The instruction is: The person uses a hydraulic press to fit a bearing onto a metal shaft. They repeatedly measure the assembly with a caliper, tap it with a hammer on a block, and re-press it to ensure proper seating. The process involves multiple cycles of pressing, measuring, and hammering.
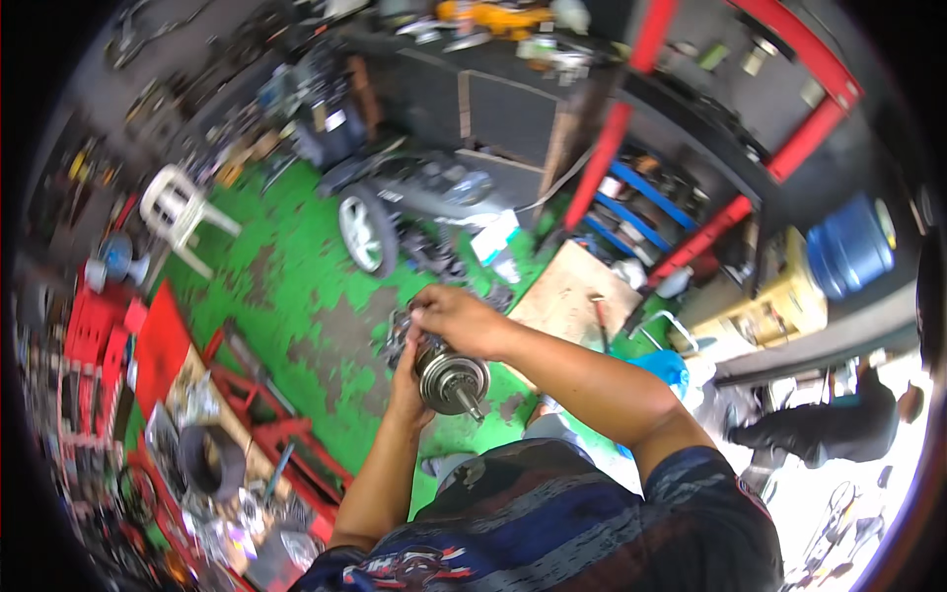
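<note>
Steel cylindrical motor part with shaft (452,380), frame centre, over green floor (296,286). Left hand (406,387) cups it from beneath, forearm rising from lower edge. Right hand (456,318) bent over its top, fingers pinching there. Motorcycle (414,207) above.

You are holding a metal mechanical assembly (449,375), grey and grimy, in front of your chest above the green-painted floor. Its near end is a round, stepped drum with concentric rings, and a short, narrow shaft sticks out of the middle, pointing down and slightly to your right. The far end looks like a darker cluster of gears or toothed parts, though your hands cover most of it, so its exact shape cannot be told. The whole piece sits tilted, axis running roughly toward you.
</note>
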`<state>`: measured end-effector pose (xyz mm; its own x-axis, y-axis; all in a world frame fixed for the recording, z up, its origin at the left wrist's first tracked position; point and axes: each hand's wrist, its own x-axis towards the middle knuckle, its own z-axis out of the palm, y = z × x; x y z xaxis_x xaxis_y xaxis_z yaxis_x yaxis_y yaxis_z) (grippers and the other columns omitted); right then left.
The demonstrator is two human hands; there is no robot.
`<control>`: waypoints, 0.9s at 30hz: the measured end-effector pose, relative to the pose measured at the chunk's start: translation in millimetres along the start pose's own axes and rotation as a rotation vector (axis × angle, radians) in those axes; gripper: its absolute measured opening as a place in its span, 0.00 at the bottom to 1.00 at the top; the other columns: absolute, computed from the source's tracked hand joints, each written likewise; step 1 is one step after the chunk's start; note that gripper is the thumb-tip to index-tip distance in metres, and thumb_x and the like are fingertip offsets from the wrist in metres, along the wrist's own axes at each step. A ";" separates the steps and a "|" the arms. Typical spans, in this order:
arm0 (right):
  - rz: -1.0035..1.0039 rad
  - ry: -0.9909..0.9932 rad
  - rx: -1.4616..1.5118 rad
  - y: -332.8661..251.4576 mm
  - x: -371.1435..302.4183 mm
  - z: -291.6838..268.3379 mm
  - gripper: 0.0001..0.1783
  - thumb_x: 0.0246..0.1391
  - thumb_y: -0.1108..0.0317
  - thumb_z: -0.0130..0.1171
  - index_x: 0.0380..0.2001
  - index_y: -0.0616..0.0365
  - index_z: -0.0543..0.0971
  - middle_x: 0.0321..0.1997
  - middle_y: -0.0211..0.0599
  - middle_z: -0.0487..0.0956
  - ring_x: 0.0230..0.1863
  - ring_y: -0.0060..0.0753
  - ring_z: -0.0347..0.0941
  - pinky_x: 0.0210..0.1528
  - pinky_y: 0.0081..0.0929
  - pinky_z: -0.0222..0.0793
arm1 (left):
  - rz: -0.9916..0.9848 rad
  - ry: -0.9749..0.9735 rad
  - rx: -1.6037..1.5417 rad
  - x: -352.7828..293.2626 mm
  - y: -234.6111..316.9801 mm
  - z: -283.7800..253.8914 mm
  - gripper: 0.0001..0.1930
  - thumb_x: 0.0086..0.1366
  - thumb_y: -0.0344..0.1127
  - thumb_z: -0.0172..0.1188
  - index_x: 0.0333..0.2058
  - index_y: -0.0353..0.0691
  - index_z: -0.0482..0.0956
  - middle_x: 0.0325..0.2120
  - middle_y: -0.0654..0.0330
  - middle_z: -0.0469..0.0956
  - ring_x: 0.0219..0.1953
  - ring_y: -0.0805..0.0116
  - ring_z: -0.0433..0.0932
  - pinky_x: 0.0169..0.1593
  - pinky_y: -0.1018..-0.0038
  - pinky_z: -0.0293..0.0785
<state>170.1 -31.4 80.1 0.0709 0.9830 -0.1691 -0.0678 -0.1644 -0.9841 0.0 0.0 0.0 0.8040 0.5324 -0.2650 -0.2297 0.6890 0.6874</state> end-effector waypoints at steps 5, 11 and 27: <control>-0.103 0.107 -0.217 10.4 -79.4 -162.5 0.15 0.71 0.66 0.53 0.52 0.68 0.73 0.36 0.44 0.81 0.37 0.33 0.80 0.43 0.34 0.75 | 0.043 0.117 0.039 115.4 -110.4 118.6 0.36 0.78 0.66 0.39 0.68 0.42 0.65 0.58 0.53 0.78 0.58 0.60 0.80 0.60 0.61 0.79; -0.035 0.616 -0.150 -0.6 -137.2 -264.4 0.27 0.73 0.50 0.52 0.52 0.68 0.74 0.45 0.59 0.82 0.49 0.56 0.79 0.54 0.45 0.72 | -0.098 0.003 0.289 186.2 -163.4 205.1 0.40 0.80 0.66 0.29 0.58 0.35 0.77 0.54 0.53 0.79 0.58 0.64 0.77 0.61 0.67 0.72; -0.352 1.584 0.161 -35.4 -207.4 -504.0 0.27 0.74 0.55 0.53 0.18 0.55 0.72 0.16 0.19 0.66 0.19 0.13 0.57 0.21 0.23 0.52 | 0.219 -0.835 1.318 434.4 4.6 492.5 0.26 0.73 0.44 0.65 0.61 0.32 0.78 0.47 0.59 0.86 0.37 0.83 0.79 0.43 0.77 0.77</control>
<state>659.3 -270.5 122.3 0.9918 -0.1101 0.0657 0.0816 0.1469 -0.9858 618.3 -7.8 221.1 0.9866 -0.1579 0.0415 -0.1154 -0.4952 0.8611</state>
